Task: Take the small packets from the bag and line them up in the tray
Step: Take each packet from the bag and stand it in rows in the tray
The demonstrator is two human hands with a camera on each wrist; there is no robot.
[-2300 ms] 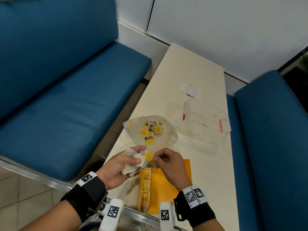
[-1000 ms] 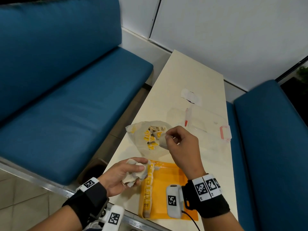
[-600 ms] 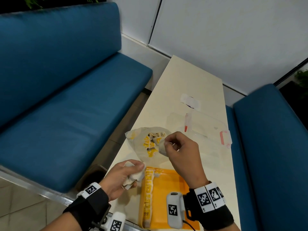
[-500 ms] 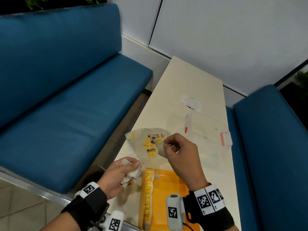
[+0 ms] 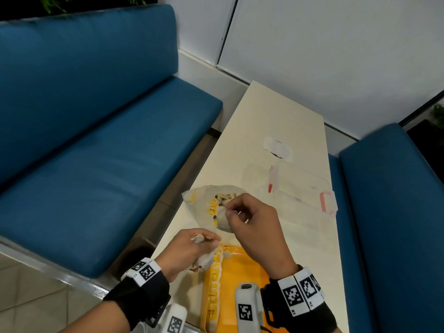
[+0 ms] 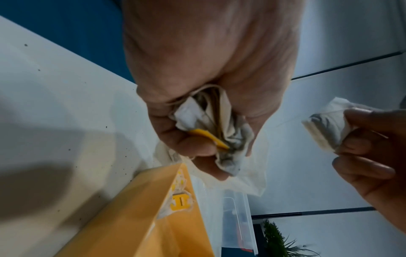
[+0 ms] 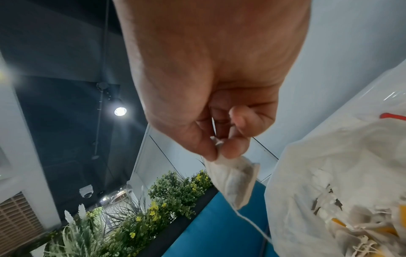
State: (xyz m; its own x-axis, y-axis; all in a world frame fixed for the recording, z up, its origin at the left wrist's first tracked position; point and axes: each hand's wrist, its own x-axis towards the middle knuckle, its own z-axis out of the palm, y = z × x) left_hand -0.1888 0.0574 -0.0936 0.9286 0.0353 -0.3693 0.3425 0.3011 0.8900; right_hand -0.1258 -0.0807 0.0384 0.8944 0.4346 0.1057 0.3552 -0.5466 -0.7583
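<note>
Both hands [image 5: 252, 227] gripping packets [image 7: 232, 179] above tray [image 5: 242, 280]

tray [image 5: 242, 272]: bright orange-yellow
packets [image 7: 232, 179]: white paper, grey shading, yellow tags
bag [image 5: 199, 203]: cloudy translucent white
tabletop [image 5: 271, 121]: cream
benches [image 5: 96, 131]: deep teal blue
wristbands [image 5: 300, 294]: black, with black-and-white square markers

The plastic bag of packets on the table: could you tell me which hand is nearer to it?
Right. The right hand pinches a packet right at the plastic bag, overlapping it in the head view; the left hand grips packets nearer the person, beside the tray.
</note>
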